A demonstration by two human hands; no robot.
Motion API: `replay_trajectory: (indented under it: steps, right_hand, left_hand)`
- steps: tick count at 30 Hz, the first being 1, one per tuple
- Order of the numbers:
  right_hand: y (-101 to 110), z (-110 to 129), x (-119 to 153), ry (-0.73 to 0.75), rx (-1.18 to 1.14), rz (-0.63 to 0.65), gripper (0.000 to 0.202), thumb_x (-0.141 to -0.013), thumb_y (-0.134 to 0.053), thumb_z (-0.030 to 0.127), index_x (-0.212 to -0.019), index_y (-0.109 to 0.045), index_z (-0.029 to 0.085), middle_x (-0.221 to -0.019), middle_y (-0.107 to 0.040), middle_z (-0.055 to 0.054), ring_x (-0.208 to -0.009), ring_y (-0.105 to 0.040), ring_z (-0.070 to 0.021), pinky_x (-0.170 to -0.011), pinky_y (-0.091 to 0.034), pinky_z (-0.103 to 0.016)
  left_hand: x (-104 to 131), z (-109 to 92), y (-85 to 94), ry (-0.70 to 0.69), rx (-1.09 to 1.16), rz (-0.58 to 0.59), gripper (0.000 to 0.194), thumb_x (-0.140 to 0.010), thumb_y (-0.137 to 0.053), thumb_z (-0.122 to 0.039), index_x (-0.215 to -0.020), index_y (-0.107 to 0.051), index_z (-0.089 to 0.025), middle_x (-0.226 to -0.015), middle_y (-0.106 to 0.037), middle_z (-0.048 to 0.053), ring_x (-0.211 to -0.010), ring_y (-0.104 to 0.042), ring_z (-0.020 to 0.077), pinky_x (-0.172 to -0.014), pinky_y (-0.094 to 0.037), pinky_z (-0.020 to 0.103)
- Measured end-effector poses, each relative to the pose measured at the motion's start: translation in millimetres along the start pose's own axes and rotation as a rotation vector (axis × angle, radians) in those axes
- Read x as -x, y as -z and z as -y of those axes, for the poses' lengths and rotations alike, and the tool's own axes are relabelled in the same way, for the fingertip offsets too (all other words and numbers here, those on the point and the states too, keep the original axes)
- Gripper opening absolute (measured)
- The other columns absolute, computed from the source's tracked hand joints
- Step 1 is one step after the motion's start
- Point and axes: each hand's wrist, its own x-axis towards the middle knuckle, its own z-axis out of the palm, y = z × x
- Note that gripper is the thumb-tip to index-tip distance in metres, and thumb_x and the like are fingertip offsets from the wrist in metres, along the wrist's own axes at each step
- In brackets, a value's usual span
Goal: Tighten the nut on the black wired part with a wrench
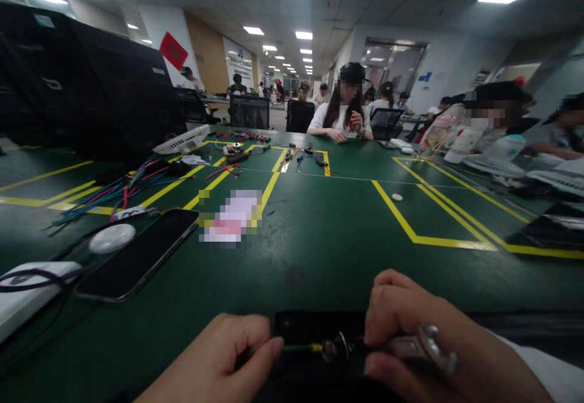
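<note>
My left hand (228,354) is closed in a pinch at the lower middle, holding a thin green wire (298,349). The wire's yellow end meets a small round metal fitting (329,350). Beside that fitting stands a shiny metal ring (344,346). My right hand (406,330) grips a metal open-ended wrench (410,347); one jaw sticks out to the right past the fingers. Its other end is too dark to make out near the ring. Under both hands lies a black object (296,324), partly hidden.
A phone (141,257), a white round disc (112,238) and loose wires (128,187) lie left on the green table (319,226). A black computer monitor (114,74) stands behind them. Farther back are more small wired parts (301,156). A person (342,114) sits opposite.
</note>
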Motion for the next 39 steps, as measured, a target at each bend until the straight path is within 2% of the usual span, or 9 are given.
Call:
replay_trajectory:
  steps: [5, 9, 16, 23, 28, 32, 34, 36, 39]
  right_hand:
    - [-2.7, 7.8, -12.8, -0.025, 0.063, -0.002, 0.013, -0.081, -0.072, 0.035, -0.08, -0.063, 0.026, -0.071, -0.059, 0.001, -0.065, -0.057, -0.0173, -0.06, -0.045, -0.027]
    - [-6.7, 5.5, -18.7, -0.019, 0.087, 0.01, 0.014, -0.081, -0.072, 0.037, -0.081, -0.064, 0.026, -0.07, -0.06, 0.001, -0.065, -0.057, -0.0175, -0.061, -0.045, -0.028]
    - [-15.7, -8.3, -8.0, 0.053, 0.052, 0.026, 0.014, -0.073, -0.068, 0.015, -0.073, -0.056, 0.023, -0.069, -0.063, 0.001, -0.054, -0.05, -0.0145, -0.052, -0.04, -0.025]
    - [-5.8, -4.3, -6.8, 0.044, 0.03, 0.082, 0.019, -0.074, -0.068, 0.005, -0.075, -0.057, 0.021, -0.074, -0.061, 0.003, -0.057, -0.05, -0.012, -0.054, -0.038, -0.024]
    - [3.6, -12.2, -14.8, 0.187, -0.054, 0.209, 0.01, -0.084, -0.066, 0.014, -0.084, -0.058, 0.019, -0.08, -0.063, 0.0, -0.07, -0.054, -0.0141, -0.065, -0.04, -0.027]
    - [9.0, -15.4, -21.6, 0.309, -0.098, 0.268, 0.011, -0.083, -0.066, 0.011, -0.085, -0.059, 0.018, -0.079, -0.064, 0.001, -0.077, -0.056, -0.0155, -0.069, -0.04, -0.028]
    - [11.2, -14.0, -20.0, 0.246, -0.12, 0.21, 0.007, -0.084, -0.064, 0.014, -0.085, -0.059, 0.019, -0.08, -0.061, 0.0, -0.074, -0.055, -0.0156, -0.066, -0.041, -0.027]
    - [11.9, -11.7, -15.2, 0.114, -0.121, 0.107, 0.006, -0.087, -0.06, 0.02, -0.083, -0.057, 0.021, -0.078, -0.057, 0.0, -0.068, -0.053, -0.0156, -0.06, -0.041, -0.027]
    - [7.7, -9.7, -6.2, -0.021, -0.073, 0.013, 0.009, -0.09, -0.056, 0.026, -0.082, -0.053, 0.023, -0.076, -0.055, 0.0, -0.063, -0.051, -0.0161, -0.055, -0.04, -0.027]
  left_hand:
    - [0.3, -0.4, 2.0, -0.011, 0.013, 0.019, 0.04, -0.094, -0.035, -0.044, -0.064, -0.042, -0.02, -0.061, -0.041, -0.005, -0.058, -0.041, 0.0133, -0.054, -0.031, 0.022]
    - [0.0, -2.7, 2.8, -0.006, 0.01, 0.027, 0.038, -0.094, -0.035, -0.043, -0.065, -0.042, -0.02, -0.062, -0.04, -0.005, -0.06, -0.039, 0.0133, -0.054, -0.03, 0.022]
    - [-1.5, 0.3, 0.0, -0.007, 0.008, 0.02, 0.039, -0.094, -0.036, -0.043, -0.063, -0.04, -0.02, -0.061, -0.042, -0.005, -0.059, -0.042, 0.0131, -0.054, -0.03, 0.023]
    - [-1.8, -2.3, 2.1, -0.025, 0.011, 0.04, 0.04, -0.096, -0.034, -0.042, -0.066, -0.045, -0.019, -0.062, -0.045, -0.004, -0.06, -0.045, 0.0133, -0.055, -0.031, 0.022]
    - [1.0, -6.1, 0.7, -0.021, 0.044, 0.008, 0.038, -0.096, -0.039, -0.039, -0.064, -0.046, -0.02, -0.06, -0.046, -0.005, -0.057, -0.044, 0.0121, -0.053, -0.033, 0.021]
    - [0.8, -5.0, 0.7, -0.016, 0.056, -0.018, 0.039, -0.095, -0.041, -0.042, -0.063, -0.046, -0.02, -0.058, -0.046, -0.005, -0.055, -0.044, 0.0117, -0.051, -0.033, 0.02]
    - [0.0, -3.4, 1.5, -0.014, 0.056, 0.008, 0.04, -0.095, -0.04, -0.044, -0.063, -0.045, -0.02, -0.058, -0.046, -0.005, -0.054, -0.043, 0.0117, -0.049, -0.032, 0.02]
    - [-0.7, -1.6, 1.8, -0.017, 0.032, 0.04, 0.04, -0.094, -0.039, -0.044, -0.063, -0.043, -0.02, -0.058, -0.045, -0.005, -0.054, -0.042, 0.012, -0.049, -0.031, 0.021]
    - [-1.2, 1.3, 0.5, -0.015, -0.005, 0.025, 0.039, -0.094, -0.036, -0.043, -0.062, -0.041, -0.02, -0.059, -0.043, -0.005, -0.057, -0.042, 0.0129, -0.053, -0.03, 0.022]
